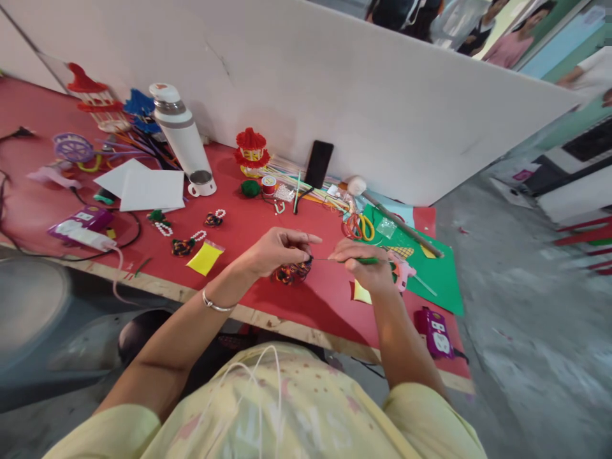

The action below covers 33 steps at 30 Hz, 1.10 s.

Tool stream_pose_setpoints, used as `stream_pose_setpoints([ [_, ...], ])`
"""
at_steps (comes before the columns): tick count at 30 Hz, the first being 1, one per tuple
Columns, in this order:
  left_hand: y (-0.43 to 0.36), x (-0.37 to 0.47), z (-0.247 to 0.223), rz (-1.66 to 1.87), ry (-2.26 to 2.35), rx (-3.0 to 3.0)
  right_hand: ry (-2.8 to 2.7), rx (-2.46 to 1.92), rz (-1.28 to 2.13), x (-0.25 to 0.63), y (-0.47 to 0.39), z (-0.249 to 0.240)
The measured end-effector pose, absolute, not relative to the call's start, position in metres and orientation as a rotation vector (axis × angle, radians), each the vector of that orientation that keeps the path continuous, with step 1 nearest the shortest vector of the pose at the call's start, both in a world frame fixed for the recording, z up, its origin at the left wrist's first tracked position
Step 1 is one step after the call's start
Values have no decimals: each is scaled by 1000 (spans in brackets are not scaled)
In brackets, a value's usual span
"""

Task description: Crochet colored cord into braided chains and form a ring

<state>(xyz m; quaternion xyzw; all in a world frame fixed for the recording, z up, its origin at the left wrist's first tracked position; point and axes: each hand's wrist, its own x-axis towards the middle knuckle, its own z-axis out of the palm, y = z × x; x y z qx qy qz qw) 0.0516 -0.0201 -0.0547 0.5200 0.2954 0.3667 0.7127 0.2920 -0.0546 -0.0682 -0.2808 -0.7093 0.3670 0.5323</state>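
My left hand pinches the top of a dark bundle of orange, red and black yarn just above the red table. From the right, my right hand grips a green-handled thin metal tool, perhaps a crochet hook. Its shaft points left and its tip meets the yarn at my left fingertips. How the tip sits in the yarn is too small to tell. A yellow packet and a dark yarn piece with white beads lie left of my left hand. Another pale yellow packet lies below my right hand.
Scissors and a pink glue gun lie near my right hand. A white thermos, a phone and a red lantern-like craft stand along the white partition. Purple boxes sit near the table's edges.
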Motion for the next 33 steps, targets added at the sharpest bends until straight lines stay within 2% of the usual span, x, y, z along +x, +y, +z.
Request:
stream_pose_setpoints([
  [3,-24,64,-58,940,662,1198,-1339,-729,949,271,-59,-92],
  [5,-27,72,-62,1075,723,1241,-1232,-811,853,256,-64,-105],
  [13,-32,78,-76,1209,871,1322,-1557,-958,260,244,-74,-104],
  [15,-34,81,-78,1221,867,1260,-1552,-975,79,239,-76,-106],
  [17,-36,84,-79,1235,834,1178,-1441,-988,36,230,-77,-109],
  [19,-36,84,-78,1229,777,1070,-1269,-981,173,224,-75,-114],
  [22,-32,76,-72,1110,689,963,-1065,-851,636,228,-65,-115],
  [25,-26,63,-62,931,655,993,-1116,-722,1030,251,-52,-106],
  [33,-18,53,-53,863,701,1204,-1645,-763,1214,303,-36,-57],
])
